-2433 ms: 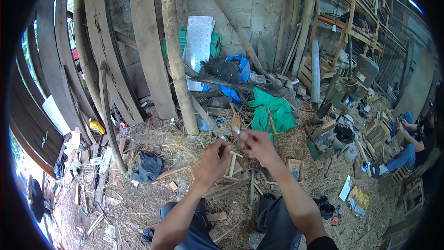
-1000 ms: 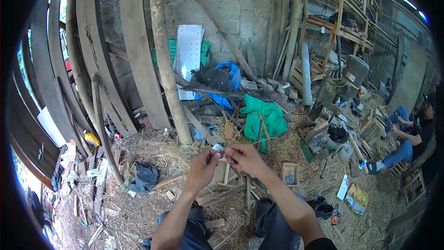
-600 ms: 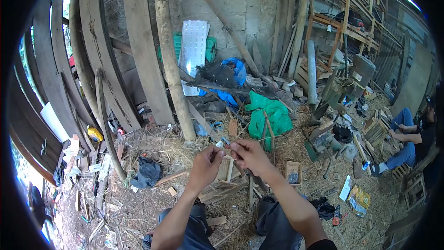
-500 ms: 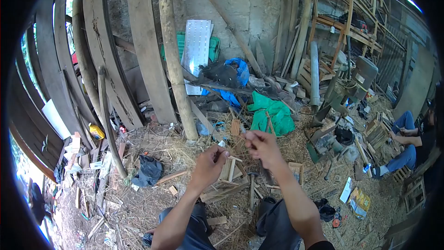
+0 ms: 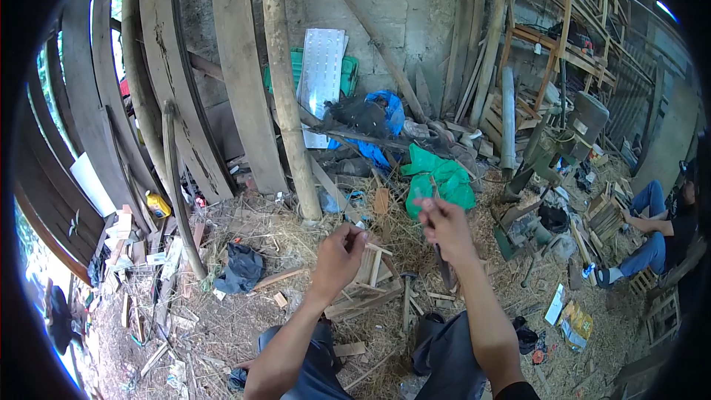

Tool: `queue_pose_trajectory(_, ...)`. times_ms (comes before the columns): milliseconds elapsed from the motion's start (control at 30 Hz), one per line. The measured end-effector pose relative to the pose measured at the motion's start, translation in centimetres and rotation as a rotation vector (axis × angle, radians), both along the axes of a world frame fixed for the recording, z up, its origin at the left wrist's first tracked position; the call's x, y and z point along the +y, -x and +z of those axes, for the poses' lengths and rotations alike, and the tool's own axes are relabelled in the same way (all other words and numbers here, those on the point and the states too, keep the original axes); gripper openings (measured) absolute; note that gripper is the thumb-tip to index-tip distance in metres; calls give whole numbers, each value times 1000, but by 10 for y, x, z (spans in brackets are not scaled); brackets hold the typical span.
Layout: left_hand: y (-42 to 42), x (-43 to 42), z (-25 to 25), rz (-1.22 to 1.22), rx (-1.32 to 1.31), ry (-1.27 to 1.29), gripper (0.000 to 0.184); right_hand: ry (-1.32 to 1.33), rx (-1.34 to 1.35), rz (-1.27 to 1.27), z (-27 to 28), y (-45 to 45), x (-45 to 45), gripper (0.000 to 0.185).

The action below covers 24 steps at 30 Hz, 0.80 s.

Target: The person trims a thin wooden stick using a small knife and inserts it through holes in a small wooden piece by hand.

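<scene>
My left hand (image 5: 339, 258) is closed in a pinch, and a tiny whitish bit shows at its fingertips. What exactly it holds is too small to name. To its right and a little higher, my right hand (image 5: 446, 228) is closed, with something thin and blurred at its fingertips that I cannot make out. A dark, blade-like strip hangs below that hand. The two hands are apart. Beneath and between them stands a small wooden frame (image 5: 370, 267) on the littered ground. Just behind my right hand lies a green plastic sheet (image 5: 444, 178).
A hammer (image 5: 406, 300) stands near my feet. Behind are a wooden pole (image 5: 285, 96) and a white perforated panel (image 5: 322, 74). A black bag (image 5: 241, 268) lies left, a yellow bag (image 5: 575, 324) right. Another person (image 5: 655, 230) sits at the far right beside a wooden crate (image 5: 603, 215).
My hands were together at the fingertips and have moved apart. My right hand has gone right and slightly up, while my left hand stays pinched. The view has shifted slightly.
</scene>
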<state>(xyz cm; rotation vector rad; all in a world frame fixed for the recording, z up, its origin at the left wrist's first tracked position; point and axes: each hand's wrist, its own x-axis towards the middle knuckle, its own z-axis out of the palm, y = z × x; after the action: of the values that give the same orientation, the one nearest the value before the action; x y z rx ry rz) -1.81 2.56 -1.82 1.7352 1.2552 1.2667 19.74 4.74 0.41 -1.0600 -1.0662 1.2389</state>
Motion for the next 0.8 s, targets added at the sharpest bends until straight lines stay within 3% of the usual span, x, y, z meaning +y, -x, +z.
queue_pose_trajectory(33,-2,0,1,0,5,6,11,100,-72,44,9,13,-9,25)
queue_pose_trajectory(133,-11,-2,4,56,61,-114,8,24,-159,243,-8,47,-17,24)
queue_pose_trajectory(233,-14,-6,6,45,124,-235,7,36,-55,293,-18,50,-10,23)
queue_pose_trajectory(333,-11,-6,6,24,159,-308,8,20,23,120,-7,37,-5,23)
queue_pose_trajectory(400,-10,-5,3,7,208,-367,10,24,39,125,-7,32,-3,22)
queue_pose_trajectory(467,-11,-5,4,17,225,-403,10,53,-130,232,-6,35,-11,22)
queue_pose_trajectory(500,-12,-5,4,30,245,-440,11,21,-52,330,-11,41,-13,23)
queue_pose_trajectory(600,-13,-5,4,36,286,-440,13,47,33,128,-8,37,-10,24)
queue_pose_trajectory(800,-14,-6,0,10,357,-493,15,90,67,184,-6,20,-5,24)
